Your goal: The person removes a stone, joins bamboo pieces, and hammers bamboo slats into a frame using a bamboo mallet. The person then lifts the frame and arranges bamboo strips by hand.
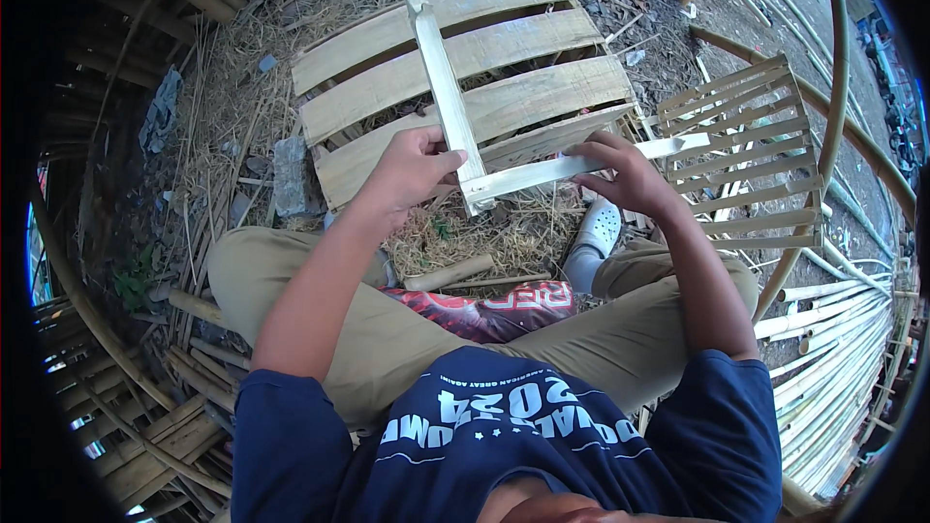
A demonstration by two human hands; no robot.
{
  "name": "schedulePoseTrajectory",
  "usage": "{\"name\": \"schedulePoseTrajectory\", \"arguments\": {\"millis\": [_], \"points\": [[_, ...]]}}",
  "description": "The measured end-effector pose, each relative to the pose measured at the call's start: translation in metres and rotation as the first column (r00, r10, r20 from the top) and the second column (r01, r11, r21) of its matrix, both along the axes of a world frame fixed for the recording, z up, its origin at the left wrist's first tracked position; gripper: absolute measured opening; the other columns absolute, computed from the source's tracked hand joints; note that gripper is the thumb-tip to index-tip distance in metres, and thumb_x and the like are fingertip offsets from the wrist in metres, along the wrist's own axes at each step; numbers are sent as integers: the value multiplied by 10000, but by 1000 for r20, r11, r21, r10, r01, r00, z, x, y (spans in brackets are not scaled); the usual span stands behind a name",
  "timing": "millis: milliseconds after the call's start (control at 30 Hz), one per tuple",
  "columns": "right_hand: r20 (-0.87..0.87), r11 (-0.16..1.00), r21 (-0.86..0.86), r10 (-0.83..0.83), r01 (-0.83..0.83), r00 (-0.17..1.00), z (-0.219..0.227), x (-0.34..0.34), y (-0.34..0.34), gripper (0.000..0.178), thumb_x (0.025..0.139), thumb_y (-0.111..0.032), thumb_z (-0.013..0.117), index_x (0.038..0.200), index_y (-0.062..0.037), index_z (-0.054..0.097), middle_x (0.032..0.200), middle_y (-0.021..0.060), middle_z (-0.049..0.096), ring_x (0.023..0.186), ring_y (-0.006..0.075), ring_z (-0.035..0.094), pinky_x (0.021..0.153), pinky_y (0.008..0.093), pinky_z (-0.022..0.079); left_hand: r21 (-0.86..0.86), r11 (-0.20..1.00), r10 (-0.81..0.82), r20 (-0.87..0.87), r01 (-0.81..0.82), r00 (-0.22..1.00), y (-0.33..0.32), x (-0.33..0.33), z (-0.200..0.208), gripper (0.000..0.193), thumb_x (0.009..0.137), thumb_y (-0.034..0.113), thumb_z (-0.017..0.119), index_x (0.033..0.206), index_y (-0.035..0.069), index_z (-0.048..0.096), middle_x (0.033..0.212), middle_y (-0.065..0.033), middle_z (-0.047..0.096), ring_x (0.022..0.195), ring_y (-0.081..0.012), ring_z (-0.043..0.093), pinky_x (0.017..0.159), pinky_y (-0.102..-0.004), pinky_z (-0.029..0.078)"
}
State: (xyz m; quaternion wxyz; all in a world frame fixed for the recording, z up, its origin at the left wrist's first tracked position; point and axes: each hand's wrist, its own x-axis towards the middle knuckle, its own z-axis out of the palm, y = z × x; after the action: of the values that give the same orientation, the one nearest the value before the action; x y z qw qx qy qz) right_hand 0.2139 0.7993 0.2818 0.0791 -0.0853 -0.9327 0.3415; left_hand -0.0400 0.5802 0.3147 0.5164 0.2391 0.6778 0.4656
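Observation:
My left hand (pixel 418 169) is closed round the lower end of a long split bamboo strip (pixel 441 77), which runs up and away over a low slatted wooden platform (pixel 387 68). A shorter bamboo strip (pixel 538 173) meets it near its lower end at about a right angle, pointing to the right. My right hand (pixel 620 170) grips this shorter strip near its middle, thumb below and fingers over it. The two strips touch at the corner; how they are fastened there, I cannot make out.
A slatted bamboo rack (pixel 741 150) stands on the right. Bundled bamboo poles (pixel 833 339) lie beyond my right knee. A concrete block (pixel 290 176) sits left of the platform, and straw and shavings (pixel 455 232) cover the ground between my legs. A bent pole (pixel 838 68) rises at the right.

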Motion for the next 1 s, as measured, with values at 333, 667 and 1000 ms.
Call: {"name": "schedulePoseTrajectory", "arguments": {"millis": [333,667,1000], "points": [[-244,993,111,-2,30,970,37,-15,4,475,777,-122,828,1244,-152,744,998,75,666,911,255,624,809,389,500,126,990,64,48,-70,997,-12,-10,30,372,963,121,662,1283,-62,618,1149,-111,699,946,-147,691,827,-303,578],[-175,997,76,19,-6,984,52,-40,14,456,845,-86,776,1290,-169,721,999,96,668,905,259,644,812,387,519,164,962,183,211,-219,960,-17,-23,38,367,950,156,696,1257,-34,628,1163,-84,706,968,-142,709,866,-286,591],[-263,992,-124,2,-36,965,71,-66,28,336,945,-193,706,1250,-52,725,1012,97,695,949,203,646,846,351,505,389,863,36,588,-321,808,-6,-32,64,426,991,246,684,1305,-5,544,1221,-88,671,1086,-150,672,974,-278,575]]}}
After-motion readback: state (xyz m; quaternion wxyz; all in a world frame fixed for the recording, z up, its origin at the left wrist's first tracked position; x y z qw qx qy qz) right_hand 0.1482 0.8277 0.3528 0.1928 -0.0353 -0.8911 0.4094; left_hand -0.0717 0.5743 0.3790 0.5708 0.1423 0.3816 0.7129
